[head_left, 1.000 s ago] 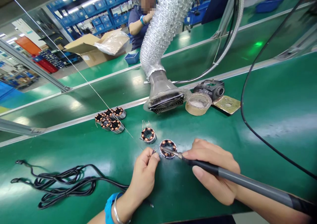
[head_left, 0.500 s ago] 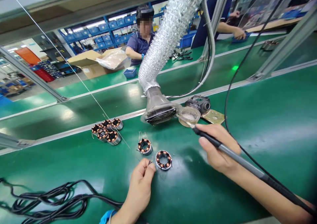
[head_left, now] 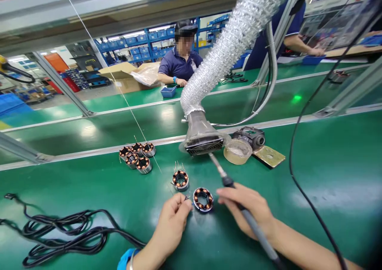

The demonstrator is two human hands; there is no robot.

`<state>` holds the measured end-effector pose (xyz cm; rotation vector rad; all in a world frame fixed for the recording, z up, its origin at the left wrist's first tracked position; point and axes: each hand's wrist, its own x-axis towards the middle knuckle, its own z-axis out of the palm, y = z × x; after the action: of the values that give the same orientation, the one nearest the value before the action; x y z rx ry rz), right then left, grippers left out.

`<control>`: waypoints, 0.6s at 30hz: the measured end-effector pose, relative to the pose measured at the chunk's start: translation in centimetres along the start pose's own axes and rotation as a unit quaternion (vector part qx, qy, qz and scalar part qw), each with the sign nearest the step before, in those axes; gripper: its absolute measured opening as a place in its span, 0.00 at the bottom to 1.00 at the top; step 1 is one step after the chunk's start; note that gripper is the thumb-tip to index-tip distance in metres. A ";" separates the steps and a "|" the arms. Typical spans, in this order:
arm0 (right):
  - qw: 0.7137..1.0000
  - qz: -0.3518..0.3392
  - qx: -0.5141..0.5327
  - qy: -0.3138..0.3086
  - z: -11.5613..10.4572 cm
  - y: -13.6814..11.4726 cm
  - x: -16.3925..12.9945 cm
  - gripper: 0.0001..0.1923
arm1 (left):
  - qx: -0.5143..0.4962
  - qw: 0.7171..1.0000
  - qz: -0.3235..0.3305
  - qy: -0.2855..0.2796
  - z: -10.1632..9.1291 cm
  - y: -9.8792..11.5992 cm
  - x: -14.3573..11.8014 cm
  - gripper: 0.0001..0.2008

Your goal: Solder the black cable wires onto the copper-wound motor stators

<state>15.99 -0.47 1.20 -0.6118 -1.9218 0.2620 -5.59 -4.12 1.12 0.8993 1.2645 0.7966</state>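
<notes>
six stators (head_left: pixel 203 199), two hands (head_left: pixel 174 219), one soldering iron (head_left: pixel 238 200)

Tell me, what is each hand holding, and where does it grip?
The right hand holds a soldering iron by its dark handle, tip raised. The left hand pinches something thin beside a copper-wound stator; too small to identify.

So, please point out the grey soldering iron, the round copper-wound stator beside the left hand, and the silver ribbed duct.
grey soldering iron (head_left: pixel 250 218), head view, handle.
round copper-wound stator (head_left: pixel 203 199), head view, ring.
silver ribbed duct (head_left: pixel 227 51), head view, hose wall.
</notes>
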 end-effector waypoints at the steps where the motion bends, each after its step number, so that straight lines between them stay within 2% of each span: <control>1: 0.999 -0.015 0.024 -0.021 1.0 -0.6 0.6 0.16 | -0.012 1.000 -0.003 -0.004 -0.1 0.2 0.0 0.33; 4: 0.996 -0.035 0.045 -0.067 3.5 -1.3 1.8 0.15 | -0.028 0.999 -0.001 -0.016 -0.8 1.0 -0.1 0.31; 7: 0.997 -0.022 0.037 -0.062 4.6 -1.1 1.9 0.16 | -0.058 0.998 -0.024 -0.030 -1.5 1.6 -0.1 0.29; 12: 0.996 0.006 0.059 -0.066 4.6 -0.4 1.1 0.16 | -0.062 0.994 -0.074 -0.045 -2.3 2.1 0.1 0.27; 18: 0.994 0.048 0.085 -0.059 4.2 -0.6 0.7 0.14 | 0.059 0.997 -0.029 -0.037 -2.7 2.3 0.1 0.22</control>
<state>11.84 -0.18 0.27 -0.5858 -1.9604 0.5269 -8.28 -2.70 2.92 0.9752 1.2775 0.6429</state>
